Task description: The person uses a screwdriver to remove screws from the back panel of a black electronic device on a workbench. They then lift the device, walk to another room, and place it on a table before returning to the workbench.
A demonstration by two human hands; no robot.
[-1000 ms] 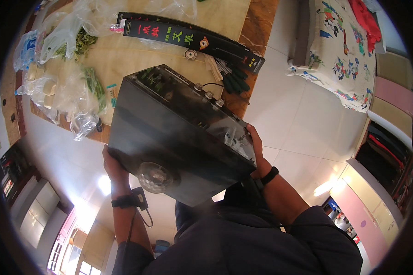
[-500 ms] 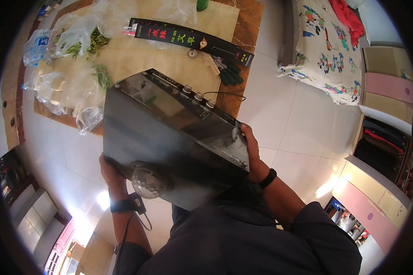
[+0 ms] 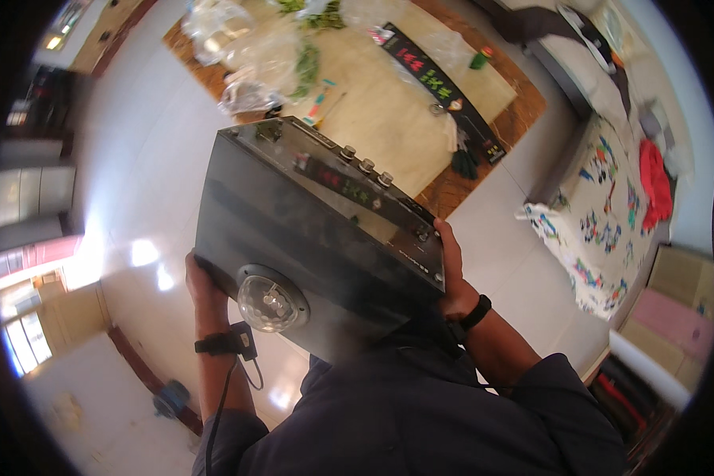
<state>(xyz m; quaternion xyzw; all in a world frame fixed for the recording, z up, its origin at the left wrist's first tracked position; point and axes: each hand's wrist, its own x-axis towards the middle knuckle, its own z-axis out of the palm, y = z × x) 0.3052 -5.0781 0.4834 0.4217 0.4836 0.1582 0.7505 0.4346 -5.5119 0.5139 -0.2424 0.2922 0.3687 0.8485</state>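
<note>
Between my two hands I hold a large black speaker box [image 3: 293,214], tilted in front of my body and clear of the table. Its glossy top panel [image 3: 333,178] carries a row of silver knobs. A clear faceted light dome [image 3: 268,299] bulges from the side nearest me. My left hand [image 3: 205,284] grips the left edge, its fingers mostly hidden behind and under the box. Round the right end my right hand [image 3: 452,266] is closed, with the thumb side along the panel's corner. Dark bands circle both wrists, and a cable hangs from the left one.
Beyond the speaker stands a table [image 3: 381,111] with a marbled brown rim. On it lie a long black box [image 3: 436,79], plastic bags [image 3: 254,87], leafy greens [image 3: 305,67] and dark gloves [image 3: 466,163]. A bed [image 3: 563,214] with a patterned sheet is at right. Pale tiled floor [image 3: 147,159] lies left.
My view has turned left: the table and bed have swung clockwise and rightward in the picture. Both hands still hold the speaker, which sits slightly further right in view.
</note>
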